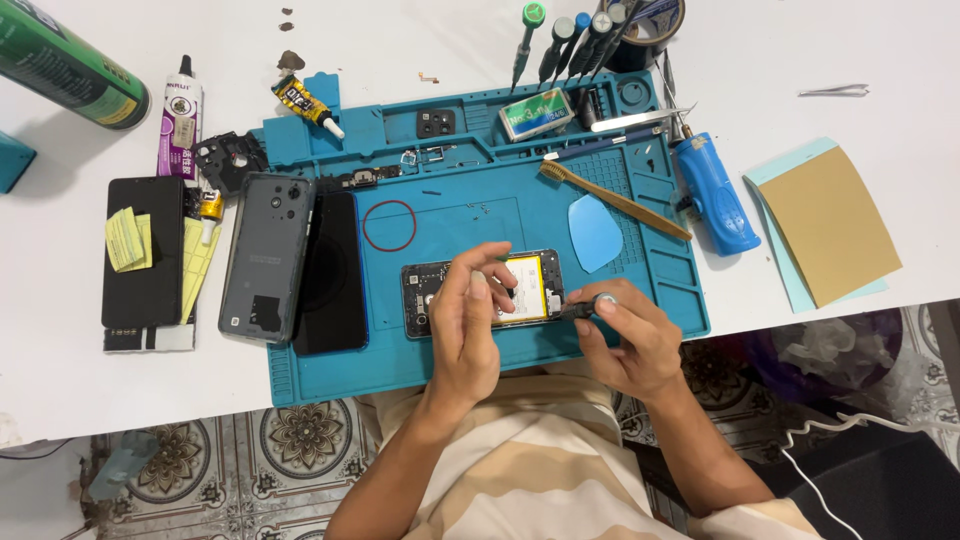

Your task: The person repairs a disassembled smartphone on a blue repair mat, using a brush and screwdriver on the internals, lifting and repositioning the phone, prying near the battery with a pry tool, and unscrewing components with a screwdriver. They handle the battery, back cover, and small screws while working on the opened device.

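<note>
opened black smartphone with yellow battery [485, 292]: lies flat at the near middle of the blue silicone repair mat [640, 290]. left hand [465, 320] presses fingertips on it, grasping nothing. right hand [625, 335] pinches a dark-handled screwdriver [580, 307] at the phone's right end. best kept upright, phone pinned still. grey back cover [268, 255] lies left.

A white table [60, 340] carries a blue repair mat [640, 300] at centre, a black phone [145, 250] left, tan sheets [830, 225] right.
</note>
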